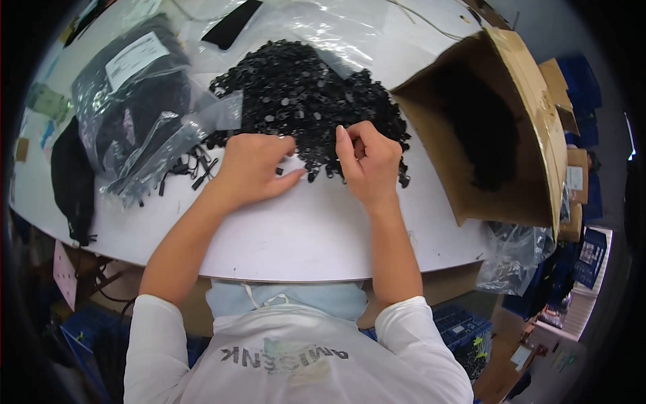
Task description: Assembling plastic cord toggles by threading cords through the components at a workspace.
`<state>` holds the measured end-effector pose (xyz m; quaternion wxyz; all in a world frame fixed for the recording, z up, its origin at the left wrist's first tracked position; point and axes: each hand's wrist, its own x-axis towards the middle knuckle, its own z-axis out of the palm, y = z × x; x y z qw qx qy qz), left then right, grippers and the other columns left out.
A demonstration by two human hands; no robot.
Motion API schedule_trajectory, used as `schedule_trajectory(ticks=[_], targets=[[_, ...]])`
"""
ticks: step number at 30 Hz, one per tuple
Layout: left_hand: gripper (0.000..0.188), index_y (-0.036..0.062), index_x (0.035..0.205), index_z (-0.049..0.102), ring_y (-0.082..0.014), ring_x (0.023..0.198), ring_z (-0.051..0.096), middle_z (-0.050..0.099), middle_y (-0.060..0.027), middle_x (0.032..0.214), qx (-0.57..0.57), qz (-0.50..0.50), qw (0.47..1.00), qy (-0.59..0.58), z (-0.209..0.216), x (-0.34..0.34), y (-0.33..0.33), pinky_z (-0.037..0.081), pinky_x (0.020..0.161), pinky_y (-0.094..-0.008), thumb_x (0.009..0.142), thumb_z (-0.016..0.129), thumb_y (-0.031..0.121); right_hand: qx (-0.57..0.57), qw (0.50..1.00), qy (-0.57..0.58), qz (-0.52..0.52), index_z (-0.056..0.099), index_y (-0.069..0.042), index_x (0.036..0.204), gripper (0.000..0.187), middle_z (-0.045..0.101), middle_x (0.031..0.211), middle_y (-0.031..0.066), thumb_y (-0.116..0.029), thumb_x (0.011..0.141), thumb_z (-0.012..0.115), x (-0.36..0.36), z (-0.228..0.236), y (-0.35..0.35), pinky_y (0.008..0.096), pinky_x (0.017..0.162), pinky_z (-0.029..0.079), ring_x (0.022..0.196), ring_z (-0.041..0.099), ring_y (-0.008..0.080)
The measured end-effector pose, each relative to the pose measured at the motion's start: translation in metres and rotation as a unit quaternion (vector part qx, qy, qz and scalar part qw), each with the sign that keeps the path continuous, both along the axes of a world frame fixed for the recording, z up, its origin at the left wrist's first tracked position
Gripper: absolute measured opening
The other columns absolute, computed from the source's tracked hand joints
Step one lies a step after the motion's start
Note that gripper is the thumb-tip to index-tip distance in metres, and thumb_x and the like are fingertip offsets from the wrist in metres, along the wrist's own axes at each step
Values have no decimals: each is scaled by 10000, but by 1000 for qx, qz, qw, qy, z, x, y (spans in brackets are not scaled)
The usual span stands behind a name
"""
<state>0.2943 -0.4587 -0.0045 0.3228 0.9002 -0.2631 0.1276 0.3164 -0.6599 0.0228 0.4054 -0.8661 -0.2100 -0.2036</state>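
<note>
one left hand [252, 168], thumb parted, right hand [371, 163] curled, grip unclear, heaped flat glossy black pieces [289, 91]

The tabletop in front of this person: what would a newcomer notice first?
Probably the big heap of small black pieces in the middle of the white table, with the left hand and right hand at its near edge. Next, the open cardboard box on the right, with a dark mass inside, and the bulging clear plastic bag of dark contents on the left.
</note>
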Motion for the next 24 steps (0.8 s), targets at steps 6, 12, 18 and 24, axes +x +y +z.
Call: schedule_trajectory(ticks=[6,12,18,24], targets=[[378,99,900,531,-258,648,626,589,-42,671,136,38,989,32,-7,-5,-6,467,518,-391,744,713,391,-87,988,124,-44,565,-25,740,218,568,583,142,-173,899,580,13,-6,-11,402,497,424,514,569,319],[342,112,929,572,-259,646,619,618,-59,709,104,60,991,56,-3,-5,-4,469,551,-375,729,743,330,-181,970,158,-37,575,-9,782,243,587,608,149,-199,928,534,7,0,-10,431,515,427,531,568,342],[299,120,911,592,-258,626,617,612,-49,684,80,59,993,61,9,3,14,466,546,-375,722,742,296,159,942,286,72,623,-6,825,206,510,542,23,-158,934,539,3,6,-9,255,458,369,456,446,100],[176,103,821,575,-268,676,636,636,-53,703,135,31,983,125,9,7,15,474,574,-402,766,669,241,394,819,401,111,627,-5,853,193,481,608,-48,-143,945,529,-6,-10,17,185,464,327,527,406,16]])
